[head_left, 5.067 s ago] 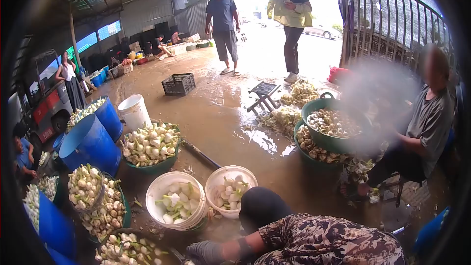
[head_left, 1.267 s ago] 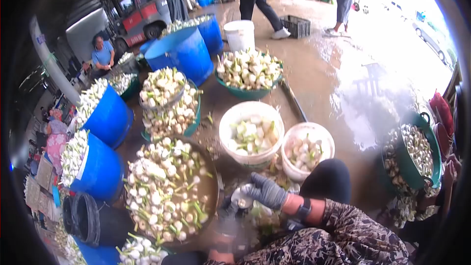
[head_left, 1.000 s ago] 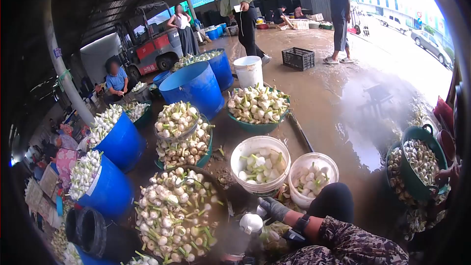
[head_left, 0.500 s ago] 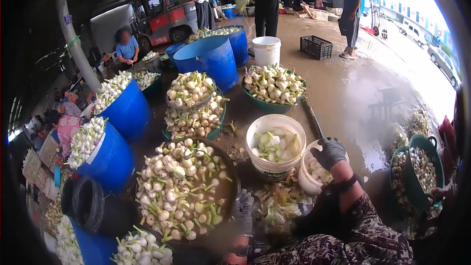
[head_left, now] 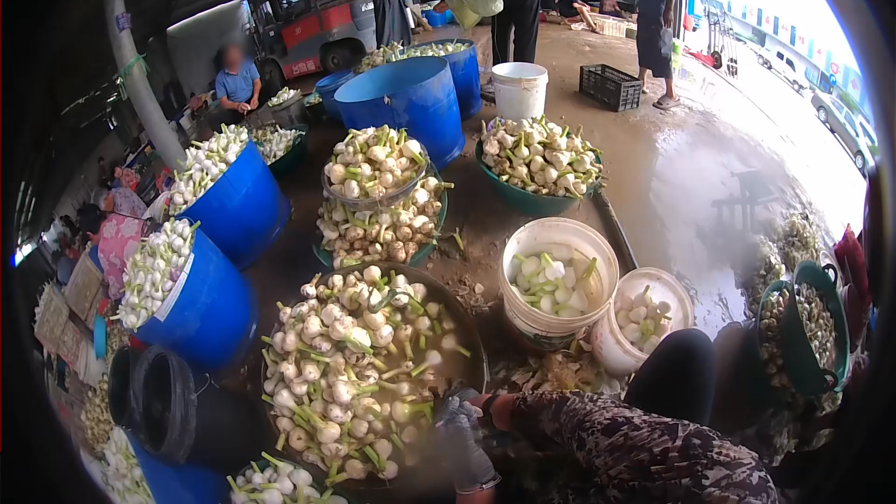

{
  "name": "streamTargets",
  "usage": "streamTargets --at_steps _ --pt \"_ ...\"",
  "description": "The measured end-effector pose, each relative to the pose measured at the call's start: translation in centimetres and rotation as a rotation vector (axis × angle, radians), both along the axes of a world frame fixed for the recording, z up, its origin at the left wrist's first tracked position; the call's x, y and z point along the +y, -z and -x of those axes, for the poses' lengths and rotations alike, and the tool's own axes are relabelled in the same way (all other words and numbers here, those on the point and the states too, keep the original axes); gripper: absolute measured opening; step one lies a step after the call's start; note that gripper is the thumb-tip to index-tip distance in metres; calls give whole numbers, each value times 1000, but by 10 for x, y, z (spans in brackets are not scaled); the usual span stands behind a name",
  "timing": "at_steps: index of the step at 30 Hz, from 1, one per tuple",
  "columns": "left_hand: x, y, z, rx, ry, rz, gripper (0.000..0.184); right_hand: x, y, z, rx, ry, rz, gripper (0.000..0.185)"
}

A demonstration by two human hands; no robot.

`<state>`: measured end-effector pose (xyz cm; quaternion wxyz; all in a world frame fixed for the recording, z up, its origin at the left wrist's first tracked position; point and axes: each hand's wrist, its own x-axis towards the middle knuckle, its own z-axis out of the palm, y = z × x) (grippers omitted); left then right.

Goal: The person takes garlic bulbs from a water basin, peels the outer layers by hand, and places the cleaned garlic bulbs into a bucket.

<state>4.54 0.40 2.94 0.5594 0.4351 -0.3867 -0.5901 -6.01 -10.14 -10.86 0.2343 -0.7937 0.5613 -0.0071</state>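
Observation:
My right hand [head_left: 463, 399], in a grey glove, is drawn across my body and meets my left hand at the right rim of the big dark tub. Just below it is my left hand [head_left: 459, 439], also gloved, with blur over its lower part. The fingers of both hands are too hidden and smeared to show what they hold, if anything. Beside them the dark tub [head_left: 483, 355] bears a heap of garlic bulbs [head_left: 341, 355] with cut green stems, partly in murky water. A white bucket [head_left: 560, 229] with peeled garlic and a smaller white bucket [head_left: 686, 294] stand ahead.
A green basin [head_left: 523, 203] of garlic, a stacked garlic heap [head_left: 378, 224] and several blue barrels [head_left: 401, 112] stand beyond. A green basket [head_left: 835, 336] is at right. Peelings [head_left: 560, 373] litter the wet floor. Other people and a forklift [head_left: 322, 33] are at the back.
My right hand has left the smaller white bucket and swung left to my left hand. The view has shifted slightly. A standing person in the background holds light green cloth differently.

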Motion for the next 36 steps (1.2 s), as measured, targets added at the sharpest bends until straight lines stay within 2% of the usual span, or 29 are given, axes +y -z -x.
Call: streamTargets --at_steps 3,5,8,9,13,15,16,17,18,19,20,21,23,24,26,27,28,29,31,33,34,35,36 --pt "0 -17 -1 -16 -1 -3 23 9 12 -6 30 -25 -84 33" --pt "6 -41 6 22 -101 -174 15 12 15 -6 10 -33 -122 33" --pt "-2 -2 -2 61 4 -126 19 7 11 -4 -52 -11 -150 32" --pt "-6 14 -3 54 36 -96 26 4 7 -3 -86 2 -152 32" --pt "-12 43 0 118 -35 -123 36 -13 -19 11 -318 191 -120 31" --pt "-10 36 7 -158 -165 91 46 2 -37 30 -532 312 -150 37" --pt "-8 29 8 -335 -73 105 56 15 -45 43 -688 370 -165 40" --pt "-7 19 11 -339 -70 104 56 29 -50 54 -852 395 -164 43" --pt "-5 9 14 -575 61 198 55 42 -55 63 -985 414 -174 46" --pt "-2 4 17 -807 194 292 54 54 -59 64 -1271 698 -514 51" --pt "-5 21 16 -839 325 389 50 76 -118 66 -1268 879 -726 59" --pt "2 18 21 -842 331 380 50 81 -116 72 -1269 885 -736 59" --pt "14 6 35 -521 407 173 46 95 -102 81 -1346 791 -574 65" --pt "13 16 38 -601 425 229 45 101 -119 82 -1265 848 -497 67" --pt "10 28 46 -633 381 408 43 114 -140 92 -1239 819 -599 72" --pt "16 13 47 -406 420 269 41 120 -150 97 -1224 803 -649 74" --pt "19 -12 51 -263 475 -35 39 125 -156 103 -1227 727 -608 75" --pt "15 4 51 -198 413 109 37 132 -153 111 -1283 766 -621 72" --pt "12 13 54 4 418 62 38 137 -149 127 -1426 776 -641 62" --pt "11 17 57 172 440 12 37 138 -137 133 -952 826 -450 47" --pt "10 20 58 172 443 17 37 147 -120 133 -524 532 244 32" --pt "9 23 59 213 428 -7 37 149 -124 129 -523 533 249 32" --pt "9 27 59 253 410 -34 36 149 -128 124 -678 638 227 27"
